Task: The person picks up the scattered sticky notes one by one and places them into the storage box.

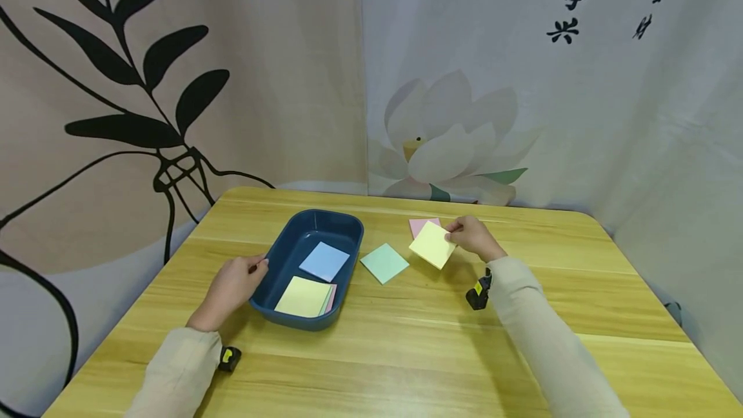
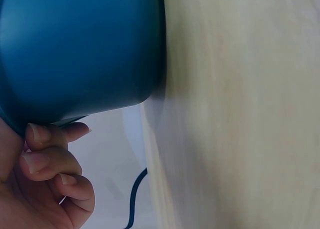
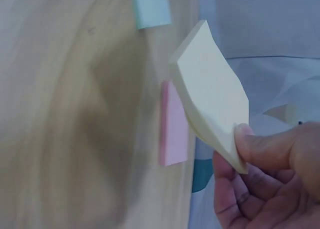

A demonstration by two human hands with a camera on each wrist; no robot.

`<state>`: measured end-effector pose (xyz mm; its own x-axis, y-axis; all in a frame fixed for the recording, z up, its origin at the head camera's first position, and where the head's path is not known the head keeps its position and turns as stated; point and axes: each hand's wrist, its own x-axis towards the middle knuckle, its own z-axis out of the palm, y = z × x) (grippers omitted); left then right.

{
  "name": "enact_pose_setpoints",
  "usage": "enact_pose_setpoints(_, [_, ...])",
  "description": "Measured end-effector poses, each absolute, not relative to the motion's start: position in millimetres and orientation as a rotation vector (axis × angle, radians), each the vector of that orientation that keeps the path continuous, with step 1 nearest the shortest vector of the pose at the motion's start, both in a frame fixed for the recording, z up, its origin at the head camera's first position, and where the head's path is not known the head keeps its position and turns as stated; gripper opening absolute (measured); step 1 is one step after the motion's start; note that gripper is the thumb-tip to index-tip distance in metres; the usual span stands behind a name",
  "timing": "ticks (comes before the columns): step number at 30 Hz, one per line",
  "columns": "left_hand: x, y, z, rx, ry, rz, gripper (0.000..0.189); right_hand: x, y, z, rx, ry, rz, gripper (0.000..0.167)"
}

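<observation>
My right hand pinches a pale yellow sticky-note pad by one corner, thumb on one face and fingers behind. In the right wrist view the yellow pad is tilted, held above the table. Behind it lies a pink sticky-note pad, partly covered. A green sticky-note pad rests between the pink one and a dark blue plastic bin. My left hand grips the bin's left rim with curled fingers. Inside the bin are a blue pad and another yellow pad, with green and pink edges showing beside it.
The wooden table extends on all sides of the bin. Behind it hangs a printed curtain with black leaves, a lotus and dark characters. Each wrist wears a small black device with a yellow label.
</observation>
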<state>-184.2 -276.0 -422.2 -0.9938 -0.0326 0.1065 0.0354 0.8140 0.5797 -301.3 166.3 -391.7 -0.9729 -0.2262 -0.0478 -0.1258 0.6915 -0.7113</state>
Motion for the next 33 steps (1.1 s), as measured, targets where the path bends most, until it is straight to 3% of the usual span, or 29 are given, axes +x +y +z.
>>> enact_pose_setpoints(20, [-185, -278, -423, -0.002, -2.889, -0.911, 0.043, -300, 90, -347, -0.344, 2.702, -1.271, 0.021])
enact_pose_setpoints(33, [-186, -279, -424, -0.004, -2.880, -0.884, 0.041, -298, 17, -352, -0.491, 2.692, -1.285, 0.014])
